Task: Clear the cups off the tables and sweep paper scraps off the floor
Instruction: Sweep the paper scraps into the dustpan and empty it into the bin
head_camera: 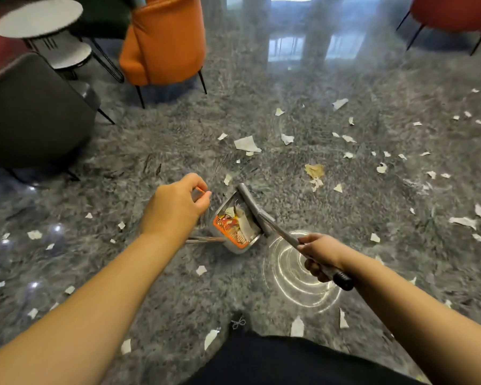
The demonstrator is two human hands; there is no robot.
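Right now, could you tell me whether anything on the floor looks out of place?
Yes: torn paper scraps lie scattered across the grey floor, thickest toward the right. Some already sit in the dustpan, whose handle the left hand holds; the right hand grips the broom handle.

We cannot make out the blurred thin handle (203, 191) (orange-tipped) that the left hand (175, 207) pinches.

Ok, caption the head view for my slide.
Right hand sweeps white paper scraps into grey-and-orange plastic dustpan with a grey broom.
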